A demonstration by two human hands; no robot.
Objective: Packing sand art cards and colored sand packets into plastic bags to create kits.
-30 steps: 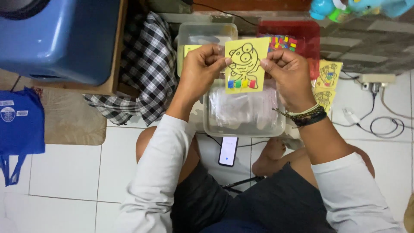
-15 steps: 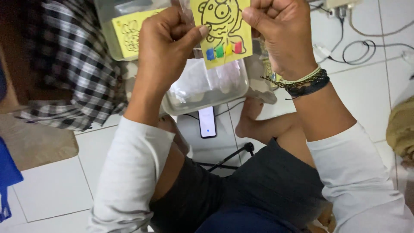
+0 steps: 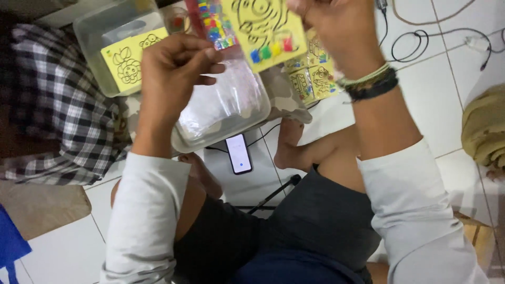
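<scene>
Compared with half a second ago, view has tilted and shifted: both hands now sit higher in frame, and left hand has come off the yellow card, which it touched before.

Card position: top centre, held up above the clear plastic tub, printed face toward camera, cartoon outline with a row of coloured dots along its lower edge. Long axis runs roughly up-down, slightly tilted. Top edge is cut off by frame.

Right hand: closed on the card's right edge, fingers curled; exact pinch point is partly out of frame. Wrist carries several bands.

Left hand: fingers curled together, thumb against forefinger, holding nothing I can make out. It lies left of and slightly below the card, apart from it, with a strip of coloured beads between.

Key relation: card lies to the right of the left hand; right hand alone has it.

Nearby: more yellow cards beside the tub, another in a second tub, phone on floor tiles.
</scene>
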